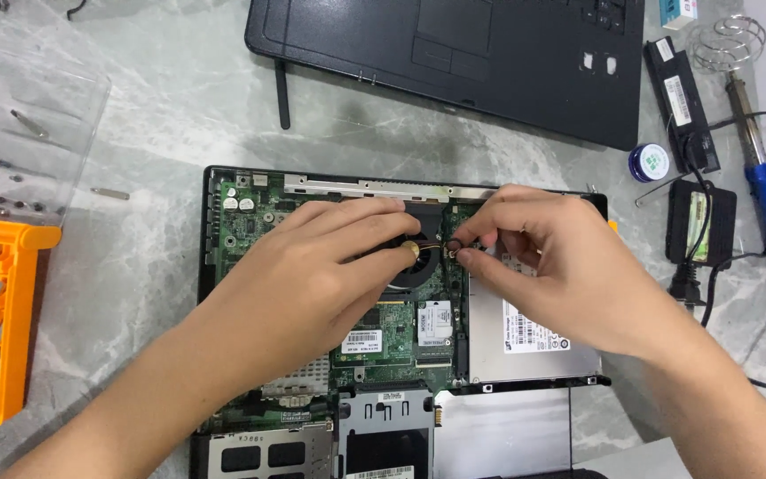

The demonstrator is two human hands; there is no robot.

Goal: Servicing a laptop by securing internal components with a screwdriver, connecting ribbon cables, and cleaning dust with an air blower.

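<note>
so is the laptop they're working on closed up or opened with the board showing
Opened: the laptop has its cover off, with the green circuit board, fan and silver drive exposed under the left hand and right hand.

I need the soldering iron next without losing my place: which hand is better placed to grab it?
Right, probably. The soldering iron lies at the table's right edge, nearer the right hand. The left hand rests over the fan, farther away.
</note>
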